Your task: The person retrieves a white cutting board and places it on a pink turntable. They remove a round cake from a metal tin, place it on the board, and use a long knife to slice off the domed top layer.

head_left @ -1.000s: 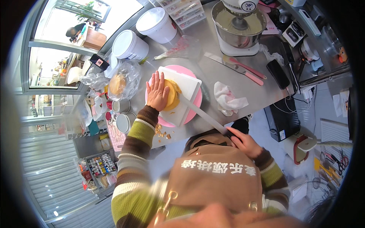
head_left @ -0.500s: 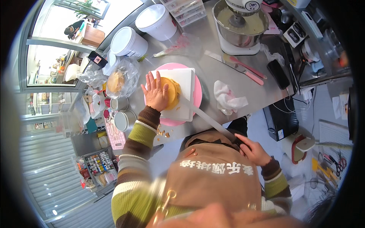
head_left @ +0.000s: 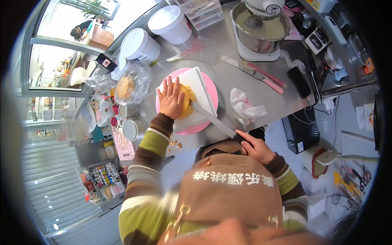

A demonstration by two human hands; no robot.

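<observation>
A round golden sponge cake (head_left: pixel 187 99) lies on a white board (head_left: pixel 203 90), which rests askew on a pink round turntable (head_left: pixel 212 92). My left hand (head_left: pixel 171 100) presses flat on top of the cake, its fingers spread. Lower right, my right hand (head_left: pixel 258 148) is closed round the dark handle of a long knife (head_left: pixel 217 122), forefinger stretched along it. The blade runs up and left to the cake's right side, where its tip goes into or under the cake; I cannot tell which. Brown crumbs (head_left: pixel 175 144) lie by the table's front edge.
Behind stand white lidded buckets (head_left: pixel 169 24) and a stand mixer bowl (head_left: pixel 261 30) of pale cream. To the right are a spatula (head_left: pixel 253 74), a crumpled cloth (head_left: pixel 246 106) and a phone (head_left: pixel 299 81). A bagged cake (head_left: pixel 125 87) and round tins (head_left: pixel 134 129) sit left.
My right hand has pushed the knife up and left toward the cake. The board has turned clockwise on the turntable, and my left hand has turned slightly with the cake.
</observation>
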